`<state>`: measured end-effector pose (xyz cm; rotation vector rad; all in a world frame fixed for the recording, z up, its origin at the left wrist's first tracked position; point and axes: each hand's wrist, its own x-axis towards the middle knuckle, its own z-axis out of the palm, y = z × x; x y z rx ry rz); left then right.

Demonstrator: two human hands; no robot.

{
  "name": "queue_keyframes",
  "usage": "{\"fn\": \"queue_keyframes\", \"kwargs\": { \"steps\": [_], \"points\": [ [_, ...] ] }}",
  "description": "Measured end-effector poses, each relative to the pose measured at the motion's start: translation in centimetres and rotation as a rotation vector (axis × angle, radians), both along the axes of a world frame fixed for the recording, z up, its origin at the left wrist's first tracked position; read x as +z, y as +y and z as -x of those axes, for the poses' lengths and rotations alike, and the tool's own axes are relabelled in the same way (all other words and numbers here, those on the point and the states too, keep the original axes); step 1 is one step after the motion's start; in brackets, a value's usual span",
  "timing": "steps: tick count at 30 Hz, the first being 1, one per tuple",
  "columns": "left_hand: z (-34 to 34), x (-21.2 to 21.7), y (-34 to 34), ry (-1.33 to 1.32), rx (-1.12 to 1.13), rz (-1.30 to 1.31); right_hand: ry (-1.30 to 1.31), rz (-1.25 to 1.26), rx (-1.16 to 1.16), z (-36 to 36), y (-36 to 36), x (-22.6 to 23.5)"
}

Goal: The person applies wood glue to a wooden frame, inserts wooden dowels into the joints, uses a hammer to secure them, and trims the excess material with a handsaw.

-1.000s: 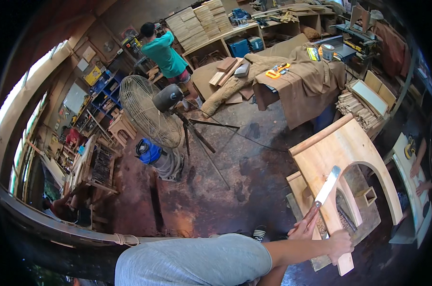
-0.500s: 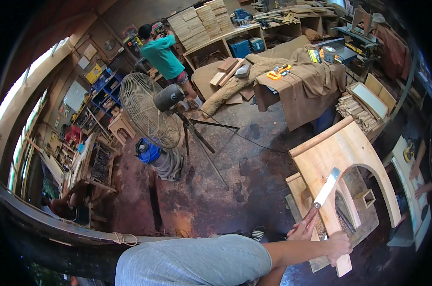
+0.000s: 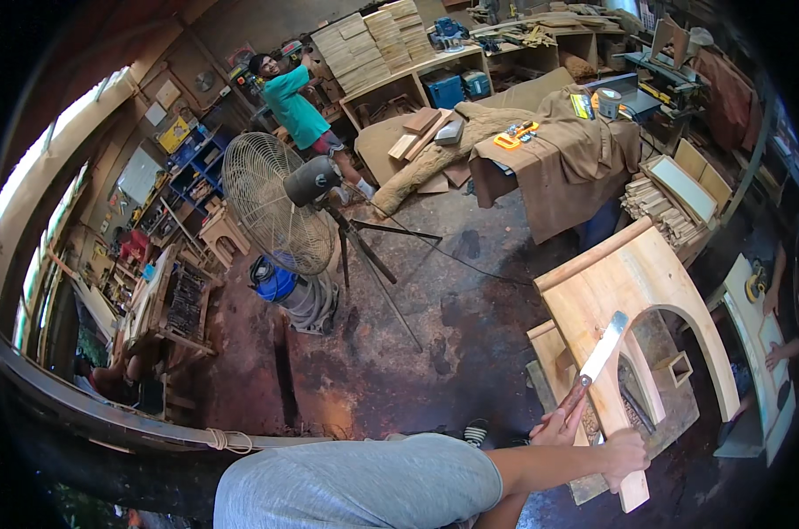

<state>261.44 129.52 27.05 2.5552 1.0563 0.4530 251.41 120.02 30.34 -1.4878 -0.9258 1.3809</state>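
An arched frame of pale wood (image 3: 633, 282) lies at the lower right. My right hand (image 3: 624, 454) grips the lower end of one of its legs (image 3: 633, 489). My left hand (image 3: 563, 423) is closed around the dark reddish handle of a flat-bladed tool (image 3: 604, 348). The tool's pale metal blade lies slanted against the inner edge of the arch. My grey shirt (image 3: 355, 485) fills the lower middle, and my right forearm crosses in front of my left wrist.
A large pedestal fan (image 3: 276, 212) on a tripod stands at centre left, with a blue canister (image 3: 272, 282) at its foot. A person in a teal shirt (image 3: 294, 106) works at the back. A cloth-covered table (image 3: 567, 150), stacked slats (image 3: 664, 207) and another person's hand (image 3: 774, 353) lie to the right.
The person in teal at the back has shifted position a little. My hands, the tool and the arched frame stay almost where they were.
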Motion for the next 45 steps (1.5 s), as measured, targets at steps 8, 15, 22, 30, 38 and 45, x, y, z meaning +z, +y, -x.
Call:
{"fn": "queue_keyframes", "kwargs": {
  "steps": [8,15,22,30,38,45],
  "points": [
    [-0.1,-0.5,-0.1,-0.029,0.006,-0.016,-0.021,0.014,-0.031,0.3,-0.2,0.4],
    [0.0,0.8,0.0,0.076,0.003,0.071,0.006,0.023,-0.042,0.3,0.0,0.3],
    [0.2,-0.1,0.1,-0.003,0.009,-0.001,0.042,0.009,-0.021,0.4,0.0,-0.3],
    [-0.5,0.6,-0.2,0.103,0.005,0.083,0.062,-0.015,-0.027,-0.3,-0.1,-0.9],
    [-0.1,-1.1,0.3,0.039,-0.001,0.056,0.056,-0.018,-0.021,0.4,-0.1,-0.8],
    [-0.3,0.4,-0.1,0.060,-0.026,0.099,0.085,-0.018,-0.024,-0.3,-0.1,-1.5]
  ]
}}
